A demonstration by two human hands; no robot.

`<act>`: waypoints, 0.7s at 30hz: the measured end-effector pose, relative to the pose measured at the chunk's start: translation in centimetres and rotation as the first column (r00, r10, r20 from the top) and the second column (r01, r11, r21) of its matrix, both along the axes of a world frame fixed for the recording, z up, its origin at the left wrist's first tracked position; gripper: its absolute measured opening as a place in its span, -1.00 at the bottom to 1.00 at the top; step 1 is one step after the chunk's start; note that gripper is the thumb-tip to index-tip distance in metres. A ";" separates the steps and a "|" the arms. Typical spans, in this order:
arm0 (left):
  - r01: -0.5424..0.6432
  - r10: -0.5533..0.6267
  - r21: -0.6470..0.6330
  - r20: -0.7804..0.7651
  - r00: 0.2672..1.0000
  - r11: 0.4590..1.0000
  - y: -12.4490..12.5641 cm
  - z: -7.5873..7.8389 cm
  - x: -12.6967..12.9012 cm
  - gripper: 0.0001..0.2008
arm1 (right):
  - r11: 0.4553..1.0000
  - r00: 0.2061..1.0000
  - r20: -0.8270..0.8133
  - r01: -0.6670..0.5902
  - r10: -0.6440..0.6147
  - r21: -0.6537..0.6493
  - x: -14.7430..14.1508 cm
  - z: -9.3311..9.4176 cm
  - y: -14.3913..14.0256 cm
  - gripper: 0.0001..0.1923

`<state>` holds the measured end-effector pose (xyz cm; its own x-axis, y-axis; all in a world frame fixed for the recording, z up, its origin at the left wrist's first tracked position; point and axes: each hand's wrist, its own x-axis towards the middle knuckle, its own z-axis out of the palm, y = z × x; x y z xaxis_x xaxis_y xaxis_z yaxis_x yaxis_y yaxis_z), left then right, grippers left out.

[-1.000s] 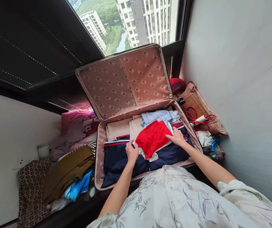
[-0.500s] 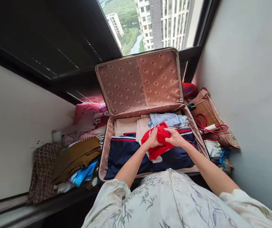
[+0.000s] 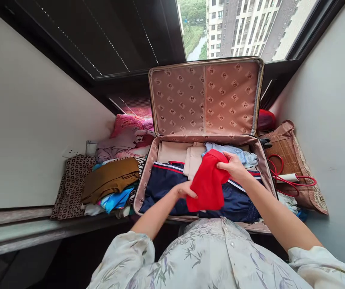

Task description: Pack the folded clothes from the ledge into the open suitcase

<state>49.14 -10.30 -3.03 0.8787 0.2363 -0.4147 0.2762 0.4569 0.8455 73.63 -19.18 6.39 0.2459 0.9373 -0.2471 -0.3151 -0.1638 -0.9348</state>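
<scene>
1. The right hand [image 3: 234, 166] grips the top far edge of a red garment [image 3: 208, 184], its fingers [image 3: 224, 165] curled and pinching the cloth.
2. The left hand [image 3: 184, 189] holds the same garment at its left edge, lower down; the fingers pinch the fabric between thumb and fingertips.
3. The red garment hangs lifted between the two hands above the near middle of the open suitcase [image 3: 148, 168], its lower end drooping over the clothes below.
4. Under it lies a navy garment with red and white stripes [image 3: 163, 186], filling the near half of the suitcase.
5. Farther in lie folded beige clothes [image 3: 175, 151], and to their right a pale blue garment [image 3: 238, 153], just beyond the right hand.
6. The suitcase lid [image 3: 205, 98] stands upright against the window, lined in pink patterned fabric.
7. Left of the suitcase is a pile of clothes: a brown folded piece [image 3: 110, 178] on top, bright blue cloth [image 3: 115, 199] beneath it, pink fabric [image 3: 130, 122] farther back.
8. Right of the suitcase a woven bag [image 3: 289, 150] leans at the wall, with a red cord [image 3: 283, 178] looped on it.
</scene>
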 end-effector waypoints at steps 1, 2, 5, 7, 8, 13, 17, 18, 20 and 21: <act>-0.004 0.004 0.001 -0.014 1.000 1.000 2.1 0.7 -1.0 -0.23 | 0.999 0.999 -0.036 0.031 -0.031 0.011 -0.4 -0.5 1.0 -0.67; -0.010 0.011 0.021 -0.044 0.999 1.000 4.6 1.5 -1.9 -0.24 | 0.997 0.996 -0.063 0.067 -0.066 0.024 -0.8 -1.1 2.1 -0.63; -0.098 0.179 0.363 -0.197 0.964 0.927 12.4 3.7 -3.3 -0.27 | 0.983 0.983 -0.009 0.182 -0.182 -0.007 -1.9 -4.3 4.9 -0.51; -0.149 0.397 0.666 -0.237 0.887 0.731 16.4 4.2 -3.3 -0.33 | 0.962 0.963 0.174 0.232 -0.206 -0.142 -2.6 -7.3 5.9 -0.51; -0.152 0.474 0.753 -0.231 0.850 0.640 17.7 4.1 -3.0 -0.34 | 0.943 0.944 0.270 0.250 -0.188 -0.218 -2.9 -8.8 5.8 -0.51; 0.182 0.579 0.937 -0.330 0.746 0.300 16.7 -0.3 -1.9 -0.26 | 0.910 0.828 0.553 0.297 -0.093 -0.291 -3.8 -14.0 2.0 -0.39; 0.350 0.414 0.924 -0.382 0.826 0.153 13.0 -4.2 -2.4 -0.23 | 0.988 0.384 0.916 0.049 0.118 -0.147 -4.8 -14.0 0.2 -0.29; 0.360 0.377 0.924 -0.381 0.844 0.127 12.5 -4.9 -2.6 -0.23 | 0.984 0.276 0.945 -0.036 0.177 -0.174 -5.1 -13.9 0.5 -0.27; 0.398 0.338 0.912 -0.406 0.849 0.098 12.3 -6.4 -2.9 -0.24 | 0.955 0.123 0.957 -0.171 0.263 -0.241 -5.6 -14.2 1.9 -0.24; 0.427 0.336 0.898 -0.436 0.835 0.104 12.5 -7.1 -3.0 -0.24 | 0.937 0.078 0.952 -0.215 0.296 -0.274 -5.7 -14.7 2.8 -0.24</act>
